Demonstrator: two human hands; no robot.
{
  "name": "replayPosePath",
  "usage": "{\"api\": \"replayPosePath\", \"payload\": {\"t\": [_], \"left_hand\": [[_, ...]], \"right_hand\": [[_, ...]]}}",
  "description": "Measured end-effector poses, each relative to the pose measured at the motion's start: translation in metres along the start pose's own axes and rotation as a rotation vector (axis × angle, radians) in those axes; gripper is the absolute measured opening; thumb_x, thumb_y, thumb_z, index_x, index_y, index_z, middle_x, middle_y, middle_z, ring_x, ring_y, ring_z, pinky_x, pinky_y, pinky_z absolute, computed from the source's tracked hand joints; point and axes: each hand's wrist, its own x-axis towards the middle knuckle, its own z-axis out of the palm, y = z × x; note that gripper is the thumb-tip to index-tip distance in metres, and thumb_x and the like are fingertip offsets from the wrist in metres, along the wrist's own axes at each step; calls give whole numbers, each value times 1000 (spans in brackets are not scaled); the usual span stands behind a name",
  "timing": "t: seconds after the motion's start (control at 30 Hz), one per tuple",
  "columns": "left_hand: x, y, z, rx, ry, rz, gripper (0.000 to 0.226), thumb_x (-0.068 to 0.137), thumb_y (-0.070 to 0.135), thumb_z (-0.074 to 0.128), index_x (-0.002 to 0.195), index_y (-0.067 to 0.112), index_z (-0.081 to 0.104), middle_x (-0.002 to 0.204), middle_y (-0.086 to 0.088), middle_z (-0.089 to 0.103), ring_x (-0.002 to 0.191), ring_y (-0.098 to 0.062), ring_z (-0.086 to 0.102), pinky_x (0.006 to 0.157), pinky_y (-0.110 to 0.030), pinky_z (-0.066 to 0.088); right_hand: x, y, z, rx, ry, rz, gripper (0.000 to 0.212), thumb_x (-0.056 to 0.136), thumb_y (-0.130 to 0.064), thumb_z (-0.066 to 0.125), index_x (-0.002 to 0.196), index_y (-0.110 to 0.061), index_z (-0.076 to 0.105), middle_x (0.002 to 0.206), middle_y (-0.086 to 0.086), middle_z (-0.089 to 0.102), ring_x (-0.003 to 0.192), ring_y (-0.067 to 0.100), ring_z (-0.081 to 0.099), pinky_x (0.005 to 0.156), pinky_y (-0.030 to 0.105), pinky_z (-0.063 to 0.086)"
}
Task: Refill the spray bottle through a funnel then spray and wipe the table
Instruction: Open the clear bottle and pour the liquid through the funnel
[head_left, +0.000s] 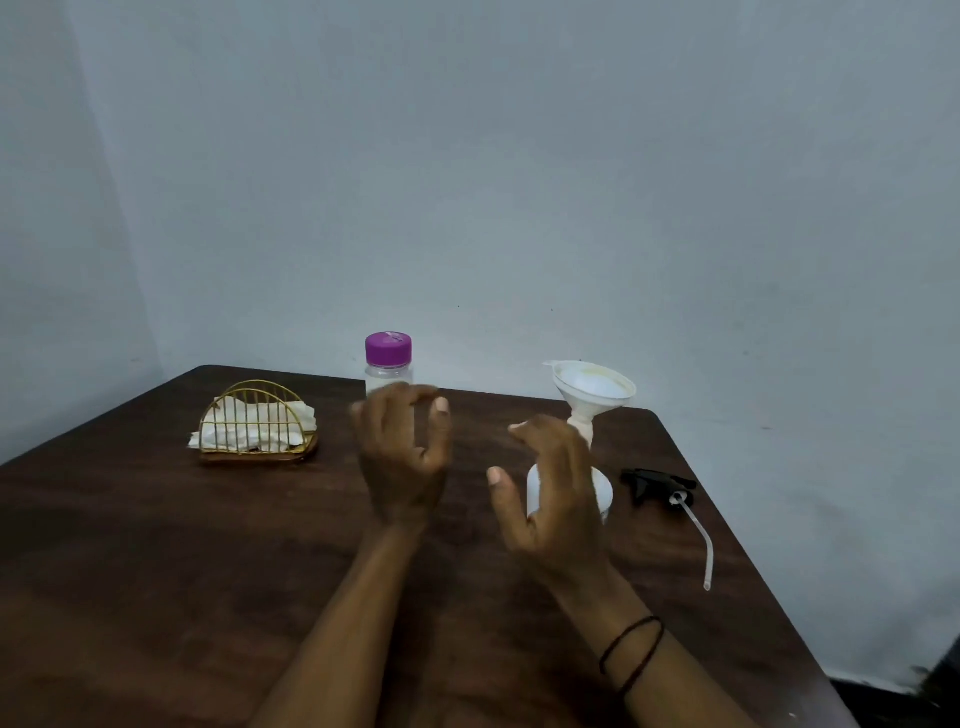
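Right hand (550, 499) — just before spray bottle (602, 488) w/ funnel (595, 389).

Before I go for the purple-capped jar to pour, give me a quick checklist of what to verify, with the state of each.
1. Funnel seated upright in the white spray bottle: ok.
2. Spray head off the bottle, lying on the table to its right with its tube: ok.
3. Jar open for pouring: not ok, the purple cap is on.
4. Left hand free: ok, fingers loosely curled in front of the jar, holding nothing.
5. Right hand steadying the bottle: cannot tell, it is in front of the bottle but contact is unclear.
6. Napkins ready in the gold wire holder: ok.
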Motion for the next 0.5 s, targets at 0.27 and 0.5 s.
{"api": "replayPosePath", "payload": {"t": [0.27,0.5], "left_hand": [[13,-33,-6,47,-117,-428,87,77,61,65,144,18,32,142,-10,43,128,-28,41,102,-53,42],[2,-37,1,86,-309,-535,78,83,51,70,144,17,35,136,-13,54,124,-32,50,103,-48,40]], "right_hand": [[-5,-4,24,104,-349,206,37,96,-32,56,130,-17,57,129,-5,55,117,8,55,93,28,52],[7,2,51,155,-476,316,46,100,-31,52,145,-23,44,144,-10,45,125,8,51,102,38,49]]}}
